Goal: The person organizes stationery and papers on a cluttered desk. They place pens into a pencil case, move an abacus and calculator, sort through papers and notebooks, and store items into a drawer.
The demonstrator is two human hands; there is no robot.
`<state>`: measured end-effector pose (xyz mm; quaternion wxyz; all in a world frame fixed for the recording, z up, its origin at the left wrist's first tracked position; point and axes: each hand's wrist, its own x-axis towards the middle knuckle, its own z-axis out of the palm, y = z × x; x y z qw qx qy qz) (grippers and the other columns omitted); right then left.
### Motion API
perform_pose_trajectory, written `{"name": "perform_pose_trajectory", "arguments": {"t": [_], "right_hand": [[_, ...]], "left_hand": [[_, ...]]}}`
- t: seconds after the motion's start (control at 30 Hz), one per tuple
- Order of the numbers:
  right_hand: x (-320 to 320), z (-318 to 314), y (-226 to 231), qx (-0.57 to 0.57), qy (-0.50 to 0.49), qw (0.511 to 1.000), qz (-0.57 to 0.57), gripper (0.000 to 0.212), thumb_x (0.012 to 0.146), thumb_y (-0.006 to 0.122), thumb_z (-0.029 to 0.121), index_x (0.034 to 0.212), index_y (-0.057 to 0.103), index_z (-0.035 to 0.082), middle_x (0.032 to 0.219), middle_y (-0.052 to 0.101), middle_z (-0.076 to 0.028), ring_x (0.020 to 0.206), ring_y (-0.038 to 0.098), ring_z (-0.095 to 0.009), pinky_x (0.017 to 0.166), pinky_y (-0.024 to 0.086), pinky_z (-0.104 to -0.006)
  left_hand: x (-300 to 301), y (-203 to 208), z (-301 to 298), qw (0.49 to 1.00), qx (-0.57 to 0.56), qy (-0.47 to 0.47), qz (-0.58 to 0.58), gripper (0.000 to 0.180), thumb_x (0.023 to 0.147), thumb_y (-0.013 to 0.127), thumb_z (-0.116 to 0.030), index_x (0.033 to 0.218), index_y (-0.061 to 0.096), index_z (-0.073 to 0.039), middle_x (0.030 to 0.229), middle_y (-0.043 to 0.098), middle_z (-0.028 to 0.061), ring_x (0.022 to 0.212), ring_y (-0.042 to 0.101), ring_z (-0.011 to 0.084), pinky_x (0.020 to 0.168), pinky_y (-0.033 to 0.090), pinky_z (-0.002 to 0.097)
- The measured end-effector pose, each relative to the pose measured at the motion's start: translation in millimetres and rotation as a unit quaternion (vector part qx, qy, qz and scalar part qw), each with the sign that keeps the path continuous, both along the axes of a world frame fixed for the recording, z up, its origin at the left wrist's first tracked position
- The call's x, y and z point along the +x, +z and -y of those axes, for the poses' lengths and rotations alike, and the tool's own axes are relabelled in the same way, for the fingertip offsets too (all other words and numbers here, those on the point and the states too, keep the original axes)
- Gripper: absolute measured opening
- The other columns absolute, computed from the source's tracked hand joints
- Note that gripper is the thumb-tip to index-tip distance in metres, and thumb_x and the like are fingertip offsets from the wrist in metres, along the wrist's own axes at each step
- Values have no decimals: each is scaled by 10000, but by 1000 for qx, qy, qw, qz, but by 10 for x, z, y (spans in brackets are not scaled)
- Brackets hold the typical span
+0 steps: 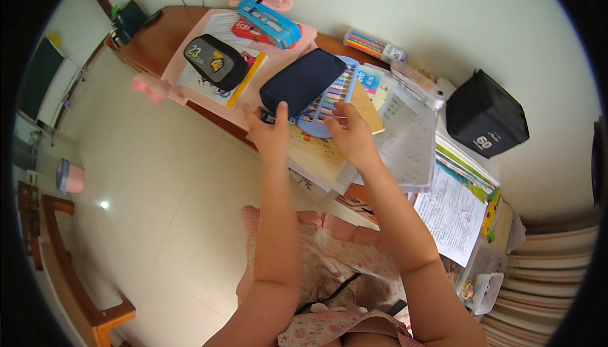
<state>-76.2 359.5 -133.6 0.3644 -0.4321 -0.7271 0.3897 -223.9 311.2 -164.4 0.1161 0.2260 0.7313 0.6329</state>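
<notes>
A navy blue pencil case lies tilted over the right edge of a pink tray-like desk top. At its near left end is my left hand, thumb and fingers spread, the thumb at the case's edge. My right hand hovers by a light blue bead abacus that is partly under the case. Its fingers are loosely bent and apart, with nothing seen between them. Under the abacus are a tan booklet and a yellowish picture book.
On the pink desk top lie a black-grey pencil case and a blue bus-shaped case. To the right are a clear plastic box, a black cube-shaped bin and printed sheets. A wooden bench stands lower left.
</notes>
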Motion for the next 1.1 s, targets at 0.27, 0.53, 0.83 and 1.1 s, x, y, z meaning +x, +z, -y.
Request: {"name": "perform_pose_trajectory", "arguments": {"t": [0.27,0.53,0.83,1.1], "right_hand": [[-594,-284,31,-279,-76,944,-160,567,827,674,245,1268,437,-21,1064,559,-119,888,555,-185,738,490,-300],[-790,-134,23,-199,-86,917,-335,167,855,598,44,1008,560,-10,852,581,-55,734,522,-118,668,445,-254],[-763,-192,966,286,-32,947,-146,99,841,588,7,935,570,-22,847,577,-93,754,532,-175,670,441,-278],[-1941,-1257,1066,493,100,864,-3,202,808,595,63,1001,629,13,986,616,-174,896,601,-352,813,479,-373]], "left_hand": [[-216,-119,-75,998,-20,-41,41,661,684,692,-172,1278,453,-8,995,631,169,934,603,311,838,475,384],[-69,107,29,946,232,-144,178,475,678,606,52,1139,509,-3,1016,603,93,934,564,155,859,429,266],[102,386,153,880,368,-201,224,519,822,560,-134,1304,401,-25,1225,503,122,1135,466,191,977,349,325],[-31,417,215,844,376,-122,362,443,824,536,-209,1235,478,-53,1247,499,87,1154,454,190,993,339,342]]}}
